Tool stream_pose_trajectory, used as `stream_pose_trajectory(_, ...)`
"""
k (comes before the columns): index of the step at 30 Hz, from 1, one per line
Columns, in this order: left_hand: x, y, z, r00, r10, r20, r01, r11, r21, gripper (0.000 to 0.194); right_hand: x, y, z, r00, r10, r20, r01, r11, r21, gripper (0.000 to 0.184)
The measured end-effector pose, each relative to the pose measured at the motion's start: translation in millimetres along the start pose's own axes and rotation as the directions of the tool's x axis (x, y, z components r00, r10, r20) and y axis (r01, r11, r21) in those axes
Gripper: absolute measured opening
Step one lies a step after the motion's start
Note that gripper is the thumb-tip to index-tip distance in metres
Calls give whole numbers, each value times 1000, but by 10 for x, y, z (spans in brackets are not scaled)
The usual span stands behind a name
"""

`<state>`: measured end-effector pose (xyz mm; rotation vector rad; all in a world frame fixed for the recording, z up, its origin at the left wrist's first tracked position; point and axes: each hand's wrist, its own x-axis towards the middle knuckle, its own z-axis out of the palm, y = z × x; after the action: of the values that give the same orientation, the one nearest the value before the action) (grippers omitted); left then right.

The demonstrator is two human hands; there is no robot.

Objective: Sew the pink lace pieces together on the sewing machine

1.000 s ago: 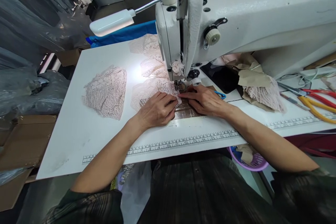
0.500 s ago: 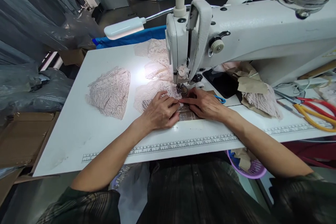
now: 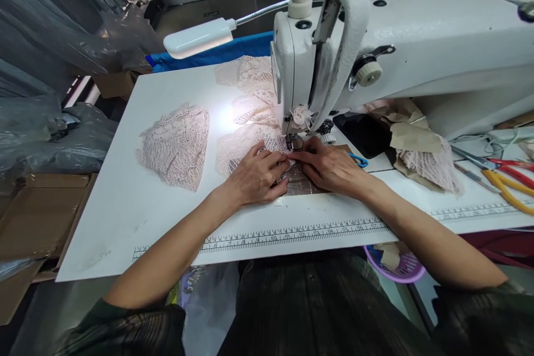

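A pale pink lace piece (image 3: pixel 250 136) lies by the presser foot (image 3: pixel 294 142) of a white sewing machine (image 3: pixel 287 67). My left hand (image 3: pixel 259 176) rests over its near edge, with fingers bent and pressed down on the lace. From the other side, my right hand (image 3: pixel 336 168) pinches the lace edge, its fingertips almost meeting the left ones just in front of the foot. The exact grip under the fingers is partly hidden. Below the hands shows the brownish machine plate (image 3: pixel 302 182). More lace (image 3: pixel 254 107) lies behind this piece.
A separate lace bundle (image 3: pixel 177 147) lies on the white table (image 3: pixel 112 211) at left. A lamp (image 3: pixel 199 39) hangs over the back. Right of the machine needle are a black flat object (image 3: pixel 362 134), beige and lace scraps (image 3: pixel 428 158) and orange-handled scissors (image 3: pixel 507 186). A purple basket (image 3: pixel 403 272) stands below.
The camera view has shifted slightly, so the machine appears larger and farther right. Both hands stay at the lace in front of the presser foot, with little visible movement.
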<state>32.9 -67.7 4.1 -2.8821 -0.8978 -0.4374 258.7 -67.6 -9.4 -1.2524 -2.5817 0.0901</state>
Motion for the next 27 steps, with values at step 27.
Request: stream_pose_trajectory(27,50,-262,123,999,-36,-21,34,993,-110,36,13,-75,-111,984,132,117,-124,990,-69,43)
